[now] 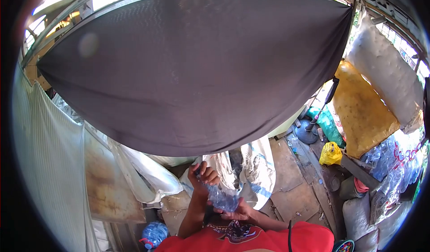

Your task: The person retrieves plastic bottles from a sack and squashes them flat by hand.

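Note:
A clear plastic bottle (222, 199), crumpled in places, is between my two hands in front of my red shirt. My left hand (238, 210) supports its lower right end, with the fingers curled under it. At the upper left end, my right hand (204, 174) is closed with its fingers bent, around what looks like the bottle's neck, which is mostly hidden. Just beyond the hands lies an open white woven sack (260, 169) with blue stripes.
A large dark cloth (201, 73) hangs ahead. At right are a yellow bag (330, 153), a blue water jug (306, 132), filled sacks (357, 214) and clear plastic (403, 155). A big blue bottle (155, 234) stands low at left, near a pale curtain (49, 162).

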Tool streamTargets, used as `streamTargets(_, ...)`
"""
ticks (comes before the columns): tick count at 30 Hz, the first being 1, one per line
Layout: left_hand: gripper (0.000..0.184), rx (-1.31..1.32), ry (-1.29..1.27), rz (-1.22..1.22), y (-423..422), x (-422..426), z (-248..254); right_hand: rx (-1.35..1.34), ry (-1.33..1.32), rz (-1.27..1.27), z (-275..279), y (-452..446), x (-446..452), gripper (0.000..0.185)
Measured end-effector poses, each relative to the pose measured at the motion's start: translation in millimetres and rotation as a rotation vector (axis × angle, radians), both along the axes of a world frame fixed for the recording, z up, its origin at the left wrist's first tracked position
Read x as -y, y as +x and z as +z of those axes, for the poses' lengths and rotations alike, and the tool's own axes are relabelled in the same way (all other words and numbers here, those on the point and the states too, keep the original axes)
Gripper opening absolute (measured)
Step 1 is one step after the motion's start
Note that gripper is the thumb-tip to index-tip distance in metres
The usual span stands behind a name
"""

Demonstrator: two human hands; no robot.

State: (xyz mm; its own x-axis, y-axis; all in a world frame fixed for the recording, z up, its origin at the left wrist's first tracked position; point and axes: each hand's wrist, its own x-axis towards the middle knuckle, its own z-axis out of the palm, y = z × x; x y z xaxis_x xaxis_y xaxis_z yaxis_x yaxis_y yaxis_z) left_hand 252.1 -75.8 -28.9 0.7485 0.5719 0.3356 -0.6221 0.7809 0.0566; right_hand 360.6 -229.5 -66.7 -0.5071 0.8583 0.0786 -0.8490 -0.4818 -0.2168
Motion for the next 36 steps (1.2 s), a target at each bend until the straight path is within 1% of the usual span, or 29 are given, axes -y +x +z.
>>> streamTargets(1,0.037,-0.041,0.039,-0.004,-3.6,1.2,-1.4,0.051,0.047,-0.027,1.6,-1.3,2.1,0.097)
streamTargets(4,0.036,-0.242,0.168,0.040,-14.7,7.6,-7.0,0.193,0.011,0.004,0.8,-2.8,-1.1,0.088)
streamTargets(5,0.036,-0.326,0.231,0.058,-17.6,9.0,-9.5,0.210,-0.049,0.002,1.9,-4.0,-1.3,0.077)
streamTargets(8,0.035,-0.582,0.410,0.082,-23.7,17.2,-10.1,0.300,-0.091,0.044,-22.3,-8.2,-1.0,0.069)
streamTargets(10,0.036,-0.738,0.531,0.122,-23.8,27.7,-3.0,0.418,-0.103,-0.026,-30.1,-13.1,3.0,0.066)
streamTargets(11,0.036,-0.757,0.507,0.159,-23.2,31.1,-2.4,0.480,-0.107,-0.054,-31.4,-14.2,2.6,0.065)
streamTargets(14,0.034,-0.821,0.544,0.341,-23.1,39.8,-5.2,0.654,-0.158,-0.085,6.7,-12.5,4.0,0.063)
streamTargets(17,0.031,-0.935,0.605,0.513,-24.9,50.0,-0.7,0.868,-0.112,-0.103,-9.0,-16.5,0.8,0.059)
streamTargets(20,0.030,-1.021,0.595,0.632,-27.2,58.4,4.1,0.922,-0.066,-0.199,-5.0,-22.1,-1.7,0.055)
streamTargets(23,0.030,-1.060,0.499,0.703,-35.0,60.1,-0.1,0.962,-0.003,-0.203,-8.0,-26.7,-7.4,0.044)
streamTargets(24,0.030,-1.068,0.461,0.717,-37.5,60.1,-3.3,0.948,0.028,-0.163,-11.5,-26.8,-10.9,0.044)
streamTargets(27,0.025,-0.963,0.188,0.779,-47.5,56.4,-17.7,0.916,0.109,-0.037,-21.1,-23.5,-22.7,0.048)
streamTargets(29,0.024,-0.886,0.104,0.787,-55.4,54.9,-22.1,0.915,0.155,0.067,-21.6,-21.0,-29.5,0.053)
streamTargets(32,0.028,-0.845,0.030,0.759,-62.5,47.5,-19.5,0.642,0.075,0.096,-34.8,-27.8,-29.7,0.072)
streamTargets(34,0.029,-0.829,0.015,0.757,-60.2,42.6,-5.1,0.485,0.029,0.079,-29.9,-29.1,-29.2,0.078)
streamTargets(36,0.029,-0.817,-0.021,0.715,-57.0,34.1,-1.6,0.335,-0.007,0.084,-24.0,-27.6,-30.6,0.083)
